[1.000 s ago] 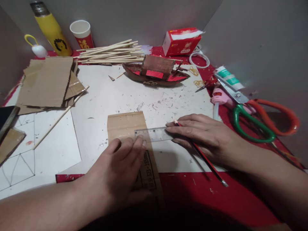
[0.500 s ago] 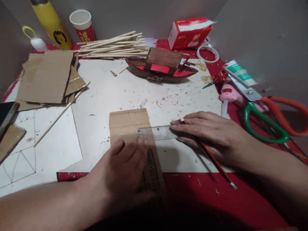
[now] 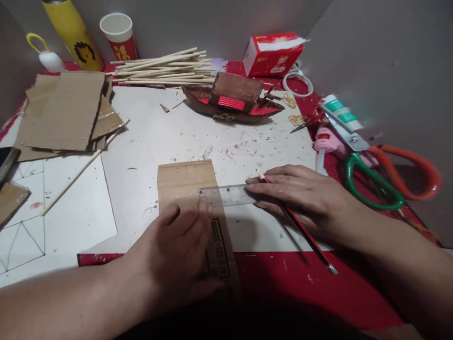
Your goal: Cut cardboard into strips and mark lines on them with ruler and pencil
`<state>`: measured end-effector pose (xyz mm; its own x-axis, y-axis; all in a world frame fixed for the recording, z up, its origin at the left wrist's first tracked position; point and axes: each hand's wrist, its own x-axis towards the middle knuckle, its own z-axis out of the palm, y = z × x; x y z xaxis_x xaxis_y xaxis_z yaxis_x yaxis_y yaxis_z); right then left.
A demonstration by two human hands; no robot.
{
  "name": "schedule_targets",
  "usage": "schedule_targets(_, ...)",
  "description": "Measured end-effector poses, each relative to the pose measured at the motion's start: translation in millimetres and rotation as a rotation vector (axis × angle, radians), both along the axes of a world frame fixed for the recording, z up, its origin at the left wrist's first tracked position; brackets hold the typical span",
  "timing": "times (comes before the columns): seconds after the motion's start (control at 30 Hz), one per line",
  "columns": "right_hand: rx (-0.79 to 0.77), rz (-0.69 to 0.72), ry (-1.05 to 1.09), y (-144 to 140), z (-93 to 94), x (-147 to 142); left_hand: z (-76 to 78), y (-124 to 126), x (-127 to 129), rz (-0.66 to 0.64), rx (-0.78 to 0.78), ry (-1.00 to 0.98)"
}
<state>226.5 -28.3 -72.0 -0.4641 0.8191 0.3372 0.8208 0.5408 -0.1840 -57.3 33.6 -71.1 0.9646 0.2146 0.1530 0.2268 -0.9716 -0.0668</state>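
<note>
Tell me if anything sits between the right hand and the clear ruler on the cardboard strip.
Nothing visible does. The right hand already rests its fingertips on the ruler, pencil tucked between fingers; the left hand presses the cardboard strip.

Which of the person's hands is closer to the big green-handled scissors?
The right. The right hand lies on the clear ruler's end, pencil tucked in it, just left of the scissors. The left hand presses the cardboard strip, much farther left.

Cardboard strip (image 3: pixel 187 189) at the table's (image 3: pixel 269 293) near edge, ruler (image 3: pixel 226 195) lying across it.
Model boat (image 3: pixel 235 101) behind it, sticks (image 3: pixel 163 71) along the far edge, cardboard stack (image 3: pixel 63 113) left, scissors (image 3: pixel 375 165) right.
</note>
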Motion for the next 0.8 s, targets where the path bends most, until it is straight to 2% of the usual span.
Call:
schedule_targets(0.23,-0.019,-0.02,0.023,-0.1,1.6,-0.5,-0.4,0.2,0.0,0.002,0.017,0.053)
schedule_targets(0.6,-0.026,-0.019,0.025,-1.3,-1.0,2.4,-0.8,0.0,1.0,0.01,-0.004,0.014)
schedule_targets(0.7,-0.064,-0.037,0.094,-4.2,6.4,1.1,-5.7,0.6,-0.8,-0.016,-0.03,-0.05)
schedule_targets(0.8,-0.119,-0.062,0.195,-5.7,21.9,-5.7,-8.7,1.4,-2.4,-0.021,-0.058,-0.054)
